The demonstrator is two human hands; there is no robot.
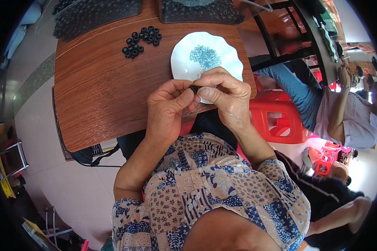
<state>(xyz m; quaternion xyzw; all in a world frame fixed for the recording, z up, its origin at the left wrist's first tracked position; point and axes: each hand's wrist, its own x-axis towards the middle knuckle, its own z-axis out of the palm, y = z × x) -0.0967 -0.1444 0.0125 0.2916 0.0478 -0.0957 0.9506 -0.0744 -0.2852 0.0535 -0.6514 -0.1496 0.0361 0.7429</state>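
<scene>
Close together over the table's front edge, my two hands meet at a small black round part [194, 88]. My left hand [166, 108] pinches it from one side with thumb and fingers. From the other side, the thumb and fingertips of my right hand [227, 93] close on it; they hide much of the part. Just beyond my hands, a white wavy-edged plate [182, 52] holds a scatter of tiny bluish-grey pieces [206, 57]. Farther left on the wooden table lies a loose group of black round parts [135, 47] with holes in their middles.
Two clear bins, one at the far left [96, 19] and one at the far middle [201, 14], hold many black parts. The brown wooden table [100, 92] ends just under my wrists. A red plastic stool [276, 117] stands at the right, near a seated person in jeans [291, 90].
</scene>
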